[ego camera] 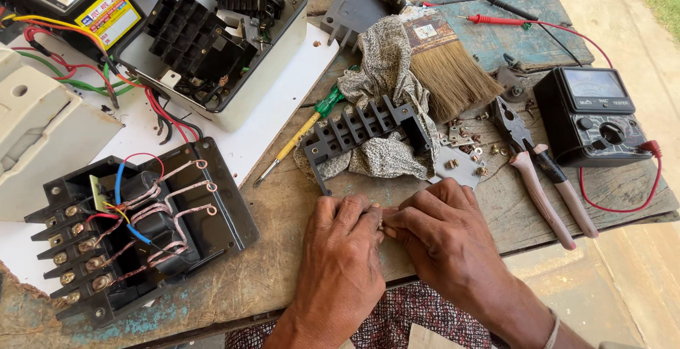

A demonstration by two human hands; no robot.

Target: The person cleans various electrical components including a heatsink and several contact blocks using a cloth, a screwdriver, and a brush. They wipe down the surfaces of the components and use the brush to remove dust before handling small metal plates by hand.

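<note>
My left hand (340, 250) and my right hand (443, 232) meet fingertip to fingertip at the near edge of the wooden table (283, 214). Together they pinch a tiny pale metal part (382, 226) that is mostly hidden by the fingers. Just beyond them lies a black terminal block (361, 126) on a patterned cloth (386, 73). Small screws and metal bits (464, 147) are scattered to its right. To the left sits a black meter base (134, 229) with coils and coloured wires.
Pink-handled pliers (542, 179) and a black analogue multimeter (591, 115) with red leads lie at right. A paintbrush (443, 59) and a yellow-green screwdriver (297, 136) lie mid-table. An open white meter housing (212, 44) and a cream cover (35, 129) are at left.
</note>
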